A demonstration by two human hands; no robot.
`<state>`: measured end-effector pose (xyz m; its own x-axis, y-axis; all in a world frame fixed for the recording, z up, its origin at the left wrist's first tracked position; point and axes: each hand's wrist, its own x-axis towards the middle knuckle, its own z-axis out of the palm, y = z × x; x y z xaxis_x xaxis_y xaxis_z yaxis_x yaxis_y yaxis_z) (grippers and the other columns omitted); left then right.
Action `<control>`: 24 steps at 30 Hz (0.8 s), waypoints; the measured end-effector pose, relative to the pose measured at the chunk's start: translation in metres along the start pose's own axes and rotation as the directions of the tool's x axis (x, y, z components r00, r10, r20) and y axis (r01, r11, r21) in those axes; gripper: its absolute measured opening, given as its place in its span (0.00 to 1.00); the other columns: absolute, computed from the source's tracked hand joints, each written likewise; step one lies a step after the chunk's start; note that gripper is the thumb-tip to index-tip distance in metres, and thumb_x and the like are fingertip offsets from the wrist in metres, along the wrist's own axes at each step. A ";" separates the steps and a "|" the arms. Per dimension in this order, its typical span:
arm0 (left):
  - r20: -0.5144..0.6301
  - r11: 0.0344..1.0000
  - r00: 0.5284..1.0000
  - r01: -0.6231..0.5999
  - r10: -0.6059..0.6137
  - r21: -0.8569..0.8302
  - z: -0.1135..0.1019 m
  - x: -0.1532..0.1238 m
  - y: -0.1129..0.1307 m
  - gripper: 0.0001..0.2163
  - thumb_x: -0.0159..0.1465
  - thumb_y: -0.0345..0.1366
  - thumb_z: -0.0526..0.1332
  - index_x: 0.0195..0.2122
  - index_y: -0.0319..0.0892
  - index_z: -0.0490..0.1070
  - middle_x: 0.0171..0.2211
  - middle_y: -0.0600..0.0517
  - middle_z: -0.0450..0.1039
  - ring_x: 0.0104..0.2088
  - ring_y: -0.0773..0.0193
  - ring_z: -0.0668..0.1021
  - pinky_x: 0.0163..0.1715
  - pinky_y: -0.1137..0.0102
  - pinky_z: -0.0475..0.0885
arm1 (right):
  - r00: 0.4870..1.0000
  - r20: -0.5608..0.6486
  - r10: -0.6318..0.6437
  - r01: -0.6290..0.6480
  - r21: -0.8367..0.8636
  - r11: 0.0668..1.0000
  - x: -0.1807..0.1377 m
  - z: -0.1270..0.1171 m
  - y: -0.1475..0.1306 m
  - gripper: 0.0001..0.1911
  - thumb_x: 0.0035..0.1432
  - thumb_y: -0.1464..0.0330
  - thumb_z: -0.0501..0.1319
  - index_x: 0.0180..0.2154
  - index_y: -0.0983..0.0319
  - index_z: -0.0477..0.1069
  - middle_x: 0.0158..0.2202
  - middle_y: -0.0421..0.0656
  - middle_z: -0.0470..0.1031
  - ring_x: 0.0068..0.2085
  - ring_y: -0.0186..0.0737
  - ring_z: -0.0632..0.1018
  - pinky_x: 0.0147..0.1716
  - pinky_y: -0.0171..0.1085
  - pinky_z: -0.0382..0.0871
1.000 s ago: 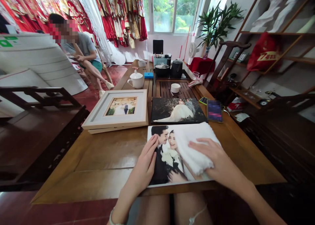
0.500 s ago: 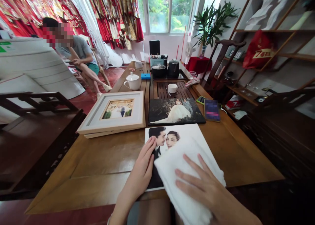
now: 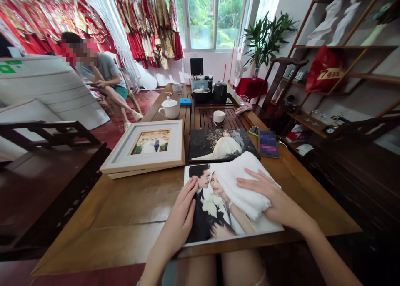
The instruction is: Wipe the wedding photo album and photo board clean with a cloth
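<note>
A glossy photo panel [image 3: 215, 232] of a couple lies flat at the table's near edge. My left hand [image 3: 184, 206] rests along its left side, fingers stretched out and together, the tips on the dark-haired figure's picture. On the panel's upper right is a folded white towel [image 3: 240, 181]. My right hand [image 3: 265, 190] presses on this towel from above with fingers extended and slightly apart; its thumb is hidden. The towel covers part of the picture and reaches the lower edge of a second, darker photo panel [image 3: 221, 146] behind.
Pale framed photos [image 3: 143, 148] are stacked at the left. Beyond stand a white lidded cup [image 3: 169, 109], a small white bowl [image 3: 219, 114] and a black kettle [image 3: 220, 92]. A phone [image 3: 268, 143] lies at the right. A seated person [image 3: 106, 73] is at the far left.
My right hand and the towel have moved up and away from me across the panel, uncovering its lower part. My left hand stays at the panel's left side.
</note>
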<state>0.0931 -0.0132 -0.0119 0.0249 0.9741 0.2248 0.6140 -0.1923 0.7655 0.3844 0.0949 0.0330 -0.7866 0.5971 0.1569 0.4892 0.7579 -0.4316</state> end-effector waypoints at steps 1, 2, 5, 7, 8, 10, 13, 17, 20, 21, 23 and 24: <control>0.001 1.000 1.000 0.001 -0.001 -0.002 0.000 0.000 0.000 0.21 0.73 0.36 0.45 0.67 0.52 0.54 0.70 0.51 0.49 0.70 0.59 0.53 0.68 0.55 0.49 | 1.000 -0.028 0.012 -0.012 -0.011 1.000 0.009 0.002 0.004 0.42 0.43 0.81 0.53 0.61 0.56 0.65 0.62 0.43 0.66 0.68 0.51 0.55 0.64 0.63 0.45; 0.001 1.000 1.000 0.003 -0.003 -0.005 0.000 0.000 0.001 0.21 0.73 0.36 0.45 0.67 0.52 0.54 0.70 0.51 0.49 0.70 0.60 0.53 0.68 0.55 0.49 | 0.998 -0.065 0.027 -0.029 -0.021 0.999 0.017 0.004 0.007 0.42 0.42 0.81 0.52 0.61 0.56 0.64 0.63 0.43 0.66 0.68 0.50 0.55 0.64 0.63 0.45; -0.011 1.000 1.000 -0.005 0.005 -0.014 0.000 0.000 0.001 0.21 0.72 0.36 0.46 0.66 0.52 0.55 0.70 0.52 0.50 0.70 0.60 0.53 0.69 0.56 0.49 | 0.982 -0.178 0.070 -0.080 -0.050 0.996 0.028 0.010 0.016 0.43 0.41 0.81 0.51 0.61 0.56 0.64 0.62 0.43 0.66 0.68 0.48 0.56 0.64 0.63 0.46; -0.025 1.000 1.000 -0.010 0.010 -0.015 0.001 0.000 0.000 0.21 0.72 0.36 0.46 0.66 0.52 0.55 0.69 0.51 0.51 0.69 0.60 0.54 0.68 0.56 0.50 | 0.979 -0.198 0.056 -0.070 -0.064 0.995 0.022 0.013 0.017 0.43 0.41 0.81 0.52 0.61 0.56 0.64 0.62 0.43 0.67 0.68 0.48 0.56 0.64 0.63 0.46; -0.031 1.000 0.999 -0.009 0.008 -0.012 0.001 0.000 0.000 0.21 0.72 0.36 0.46 0.66 0.52 0.56 0.69 0.51 0.51 0.69 0.60 0.54 0.68 0.56 0.50 | 0.982 -0.187 0.035 -0.048 -0.069 0.996 0.015 0.013 0.015 0.43 0.42 0.81 0.52 0.61 0.55 0.64 0.62 0.43 0.67 0.68 0.49 0.56 0.64 0.63 0.46; -0.035 1.000 0.999 -0.002 0.002 -0.007 0.002 0.000 -0.001 0.21 0.72 0.36 0.46 0.66 0.52 0.56 0.69 0.52 0.51 0.69 0.60 0.54 0.68 0.56 0.50 | 0.990 -0.139 -0.021 0.011 -0.075 0.997 -0.004 0.014 0.007 0.41 0.44 0.80 0.54 0.62 0.54 0.63 0.62 0.42 0.67 0.68 0.50 0.55 0.64 0.63 0.46; -0.027 1.000 1.000 0.005 -0.005 -0.001 0.003 0.000 -0.001 0.21 0.72 0.36 0.46 0.66 0.52 0.55 0.70 0.52 0.50 0.70 0.61 0.53 0.69 0.57 0.50 | 0.992 -0.070 -0.104 0.098 -0.078 0.992 -0.039 0.013 -0.011 0.36 0.52 0.74 0.58 0.63 0.52 0.61 0.62 0.42 0.67 0.68 0.53 0.54 0.64 0.64 0.47; -0.008 1.000 1.000 0.010 -0.010 0.007 0.003 0.000 -0.001 0.22 0.73 0.35 0.45 0.67 0.52 0.53 0.70 0.53 0.48 0.70 0.61 0.52 0.69 0.57 0.49 | 0.983 -0.041 -0.179 0.178 -0.011 0.984 -0.069 0.008 -0.027 0.30 0.58 0.63 0.61 0.62 0.50 0.62 0.59 0.41 0.71 0.66 0.56 0.59 0.64 0.63 0.48; -0.004 1.000 1.000 0.004 -0.004 0.009 0.002 0.000 -0.001 0.22 0.73 0.35 0.45 0.67 0.52 0.53 0.70 0.52 0.48 0.70 0.61 0.52 0.68 0.56 0.50 | 0.988 -0.027 -0.153 0.155 0.048 0.987 -0.069 0.006 -0.022 0.27 0.59 0.62 0.61 0.61 0.48 0.65 0.58 0.41 0.72 0.65 0.55 0.61 0.64 0.61 0.51; 0.000 1.000 1.000 -0.001 0.001 0.008 0.002 0.000 -0.001 0.22 0.73 0.35 0.45 0.67 0.52 0.53 0.70 0.52 0.49 0.70 0.61 0.52 0.68 0.56 0.50 | 0.991 -0.030 -0.129 0.130 0.053 0.990 -0.065 0.006 -0.018 0.26 0.59 0.64 0.61 0.60 0.48 0.66 0.58 0.41 0.72 0.65 0.54 0.61 0.64 0.61 0.51; 0.005 1.000 1.000 -0.011 0.011 0.007 0.002 0.000 -0.002 0.22 0.73 0.35 0.45 0.67 0.52 0.53 0.70 0.51 0.49 0.70 0.60 0.52 0.68 0.55 0.49 | 0.996 -0.056 -0.073 0.075 0.050 0.996 -0.050 0.006 -0.006 0.26 0.58 0.67 0.61 0.59 0.50 0.68 0.58 0.43 0.72 0.66 0.55 0.61 0.63 0.63 0.51; 0.006 1.000 1.000 -0.015 0.015 0.007 0.002 0.000 -0.002 0.22 0.73 0.35 0.44 0.67 0.52 0.53 0.70 0.51 0.48 0.70 0.60 0.52 0.68 0.55 0.49 | 0.996 -0.073 -0.049 0.052 0.045 0.998 -0.041 0.007 0.000 0.27 0.57 0.69 0.61 0.58 0.51 0.68 0.58 0.45 0.71 0.66 0.55 0.60 0.63 0.64 0.50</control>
<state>0.0930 -0.0122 -0.0146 0.0387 0.9719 0.2322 0.6191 -0.2057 0.7579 0.4136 0.0687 0.0204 -0.7802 0.5767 0.2421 0.4299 0.7756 -0.4621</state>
